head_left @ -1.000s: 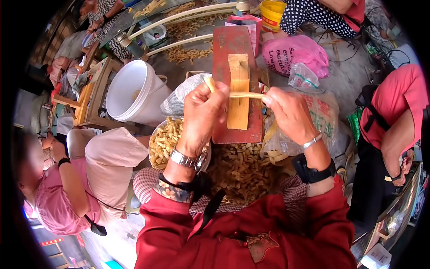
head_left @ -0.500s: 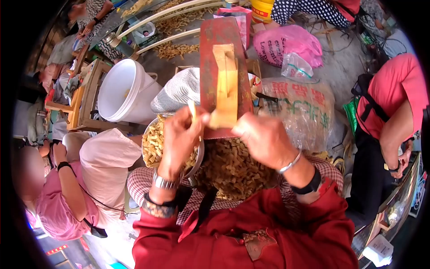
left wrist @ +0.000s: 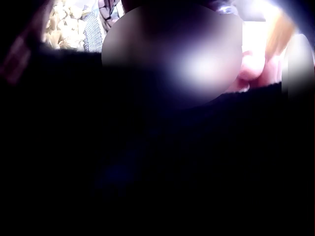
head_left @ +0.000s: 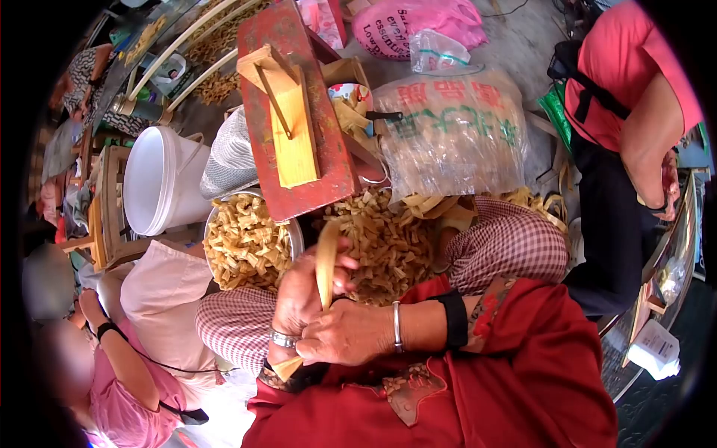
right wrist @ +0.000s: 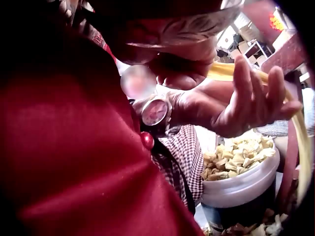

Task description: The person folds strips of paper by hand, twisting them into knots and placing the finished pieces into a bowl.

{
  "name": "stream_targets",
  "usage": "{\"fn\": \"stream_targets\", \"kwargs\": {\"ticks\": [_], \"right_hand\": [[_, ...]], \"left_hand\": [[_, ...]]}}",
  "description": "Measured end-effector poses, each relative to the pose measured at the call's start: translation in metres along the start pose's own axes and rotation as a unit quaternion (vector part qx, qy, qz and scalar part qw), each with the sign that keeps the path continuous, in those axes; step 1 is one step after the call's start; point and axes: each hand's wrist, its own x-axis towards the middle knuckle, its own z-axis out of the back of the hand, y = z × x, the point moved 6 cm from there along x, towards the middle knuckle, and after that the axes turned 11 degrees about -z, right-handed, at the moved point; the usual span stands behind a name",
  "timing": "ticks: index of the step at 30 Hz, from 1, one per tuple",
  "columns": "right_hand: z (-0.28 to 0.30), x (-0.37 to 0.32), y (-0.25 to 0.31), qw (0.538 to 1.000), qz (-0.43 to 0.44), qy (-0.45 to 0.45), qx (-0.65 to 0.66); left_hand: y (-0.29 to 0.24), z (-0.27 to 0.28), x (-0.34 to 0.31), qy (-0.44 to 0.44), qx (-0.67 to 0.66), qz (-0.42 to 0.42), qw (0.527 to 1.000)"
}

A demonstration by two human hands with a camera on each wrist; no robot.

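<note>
In the head view, my right hand (head_left: 347, 332) grips a pale yellow flat strip (head_left: 326, 265) close against the left wrist, and a short end sticks out below the fist. My left hand (head_left: 295, 295) is beside it with loosely spread fingers (right wrist: 241, 91), and the strip runs across them. In the right wrist view the strip (right wrist: 300, 132) arches past the left fingers and hangs down. Ahead stands a red board (head_left: 328, 190) bearing a yellow wooden block (head_left: 299, 168) with a dark slanted bar. The left wrist view is mostly dark.
A pail (head_left: 291, 231) full of short yellow pieces stands at the left knee. More loose pieces (head_left: 388, 246) lie between the knees. A white bucket (head_left: 160, 183), a clear plastic sack (head_left: 455, 134) and a pink bag (head_left: 418, 26) are farther out. People sit on both sides.
Both hands have come down from the wooden block toward the body, bringing the strip along. My right hand has crossed over to the left wrist. The head view has turned, shifting the board left.
</note>
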Motion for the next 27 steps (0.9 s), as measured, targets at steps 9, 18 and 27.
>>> {"fn": "stream_targets", "kwargs": {"ticks": [9,18,27], "right_hand": [[0.009,-0.003,-0.017,0.976,-0.181,-0.043,0.11],[0.057,0.008,-0.048,0.953,-0.174,-0.247,0.007],[0.04,0.011,-0.075,0.93,-0.327,-0.091,0.143]], "left_hand": [[-0.018,0.011,-0.006,0.0,-0.132,-0.076,0.988],[-0.028,0.017,-0.038,-0.115,0.148,-0.151,0.971],[-0.074,-0.047,-0.069,-0.036,0.698,-0.456,0.551]]}}
